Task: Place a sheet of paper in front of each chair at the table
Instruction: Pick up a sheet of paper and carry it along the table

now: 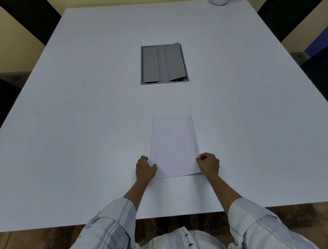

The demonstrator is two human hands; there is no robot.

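A thin stack of white paper sheets (174,145) lies on the white table (88,124), close to the near edge in front of me; the sheets are slightly fanned at the left side. My left hand (145,168) grips the stack's lower left edge, thumb on top. My right hand (209,164) pinches the lower right edge with curled fingers. Dark chair backs show at the far left (33,19) and far right (287,19) of the table.
A grey cable box (164,64) with two flap lids is set into the table's middle; its right lid is slightly raised. A white rounded object (219,1) sits at the far edge. Another dark chair (316,65) stands at the right side.
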